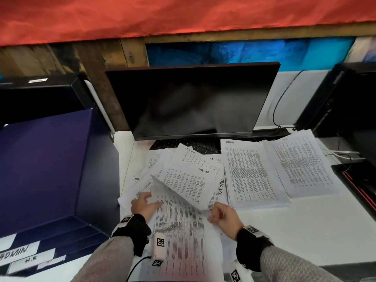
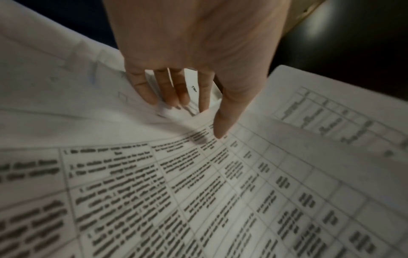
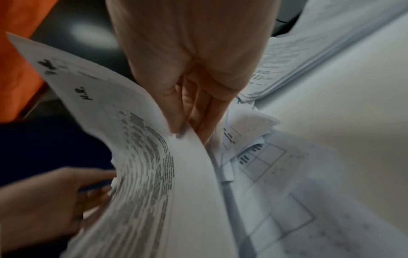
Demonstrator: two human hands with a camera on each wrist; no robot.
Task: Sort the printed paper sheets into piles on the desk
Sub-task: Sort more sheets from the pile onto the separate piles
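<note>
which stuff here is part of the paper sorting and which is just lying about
Part of the job:
lifted sheet, pinched by right hand
loose sheets under left hand
two sorted piles

Lying about:
monitor
keyboard
blue tray

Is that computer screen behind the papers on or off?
Off, as far as the pictures show. The monitor is dark all over in the head view, showing only faint reflections and no picture. Whether it has power, I cannot tell.

Head view high, facing down; wrist views close, sharing paper sheets (image 1: 179,226).
</note>
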